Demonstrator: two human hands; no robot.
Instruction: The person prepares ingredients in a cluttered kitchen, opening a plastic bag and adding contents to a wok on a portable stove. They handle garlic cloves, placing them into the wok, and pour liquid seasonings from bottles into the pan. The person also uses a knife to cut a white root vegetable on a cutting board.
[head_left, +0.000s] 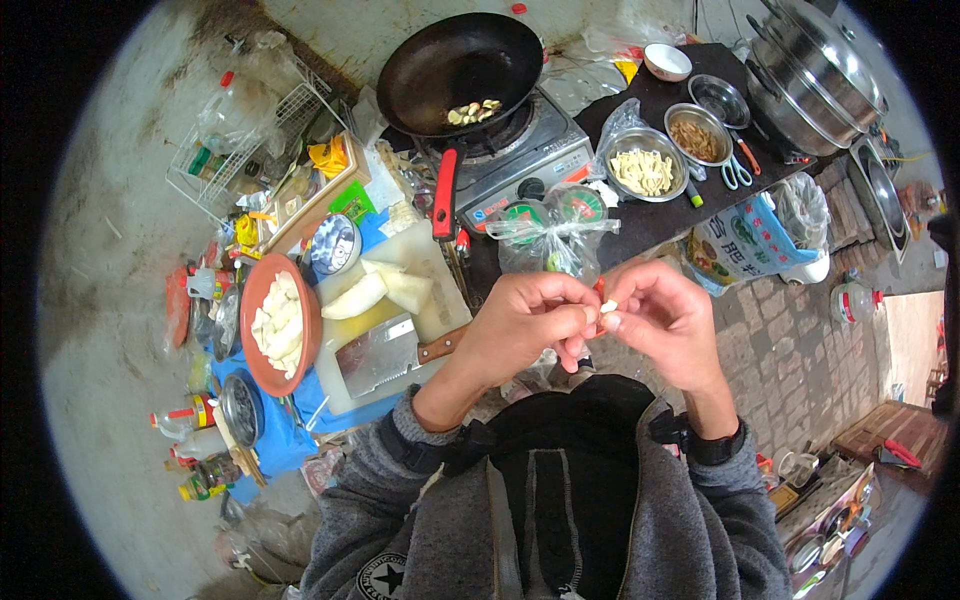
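Observation:
My left hand (536, 315) and my right hand (664, 322) meet in front of my chest, fingertips touching. Between them is a small pale piece (608, 306), which looks like a garlic clove. My right thumb and finger pinch it, and my left fingertips press against its other side. Something red shows just behind the fingers, too hidden to name. A Chinese cleaver (382, 356) lies on the white cutting board (442, 259), left of my left forearm. Pale melon-like wedges (360, 295) rest above the blade. In the black wok (457, 71) sit several chopped pale pieces (474, 112).
The wok's red handle (445, 195) points towards me over the gas stove (517, 172). A brown bowl (313, 337) holds white chunks. Steel bowls (649, 196), scissors (735, 174) and a steamer pot (817, 82) stand right. Bagged green-lidded containers (555, 225) lie beyond my hands.

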